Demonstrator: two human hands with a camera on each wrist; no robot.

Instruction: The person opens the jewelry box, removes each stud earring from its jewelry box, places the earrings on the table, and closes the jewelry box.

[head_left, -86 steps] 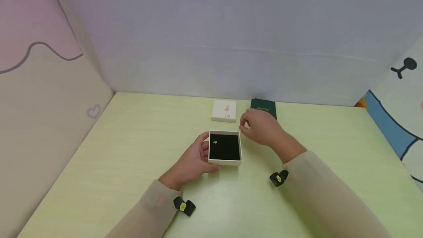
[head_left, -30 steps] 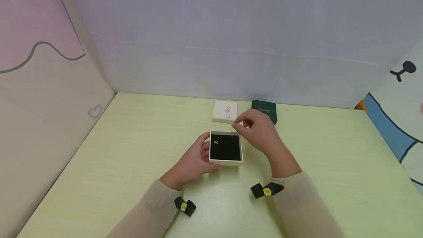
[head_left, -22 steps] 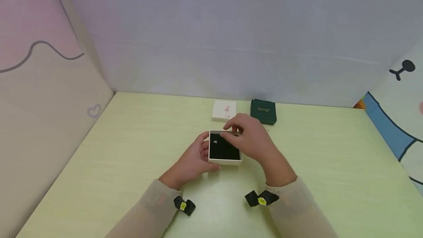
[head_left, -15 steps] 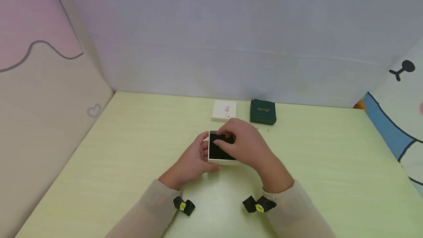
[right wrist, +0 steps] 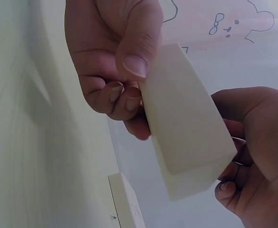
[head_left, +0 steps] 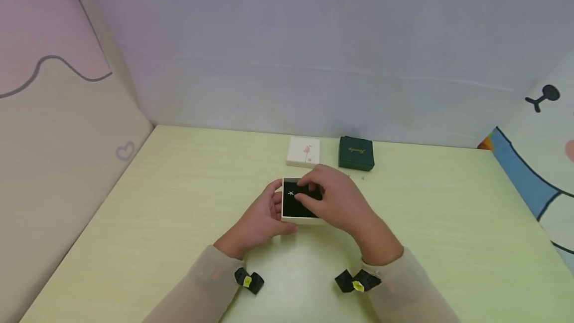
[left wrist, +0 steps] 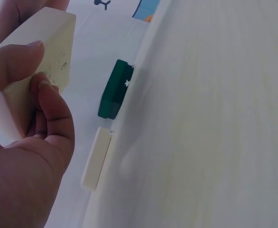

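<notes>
In the head view, my left hand (head_left: 257,218) grips a small white jewelry box (head_left: 301,221) from its left side. A black insert (head_left: 293,208) fills it, and a tiny silver star (head_left: 290,193) lies on the insert's left part. Above the box's right half is my right hand (head_left: 338,198), its bent thumb and index finger apart beside the star. Both wrist views show the box (left wrist: 56,23) raised off the table. In the right wrist view the left thumb lies along one wall (right wrist: 186,109), and the right hand (right wrist: 262,142) is at the box's open side.
Behind the box lie a white lid (head_left: 303,151) with a pink flower print and a dark green box (head_left: 356,153) with gold lettering. Tiny pieces, one a silver star (left wrist: 127,83), lie near them on the pale table (head_left: 202,163). A grey wall (head_left: 314,64) stands behind.
My right hand has come left and forward from beside the box to over it, reached the star, then drawn back slightly, uncovering it. My left hand keeps its grip on the box.
</notes>
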